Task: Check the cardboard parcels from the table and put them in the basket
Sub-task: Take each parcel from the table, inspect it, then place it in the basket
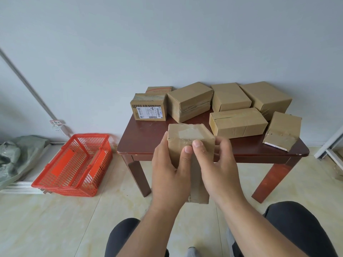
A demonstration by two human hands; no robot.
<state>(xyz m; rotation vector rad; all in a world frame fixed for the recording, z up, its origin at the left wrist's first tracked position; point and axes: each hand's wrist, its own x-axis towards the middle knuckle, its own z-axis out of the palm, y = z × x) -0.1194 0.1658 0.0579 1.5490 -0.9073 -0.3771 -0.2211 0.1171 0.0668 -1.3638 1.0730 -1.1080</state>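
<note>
- the left hand (169, 165) and the right hand (215, 164) hold one cardboard parcel (189, 140) up in front of the table's near edge, above the floor.
- left fingers are curled round the parcel's left side, thumb pressed on its near face; right fingers wrap the right side, thumb on the near face too, and the two thumb tips touch.
- the held parcel stands tall, its taped top facing up, its lower end showing below the hands.
- seven more parcels lie on the dark wooden table (148, 143): a labelled box (149, 110) at the back left with a small box (158, 89) behind it, four plain boxes beside them, and one tilted box (283, 129) at the right edge.
- the red basket (74, 164) sits on the floor left of the table, well apart from the hands; nothing shows inside it.
</note>
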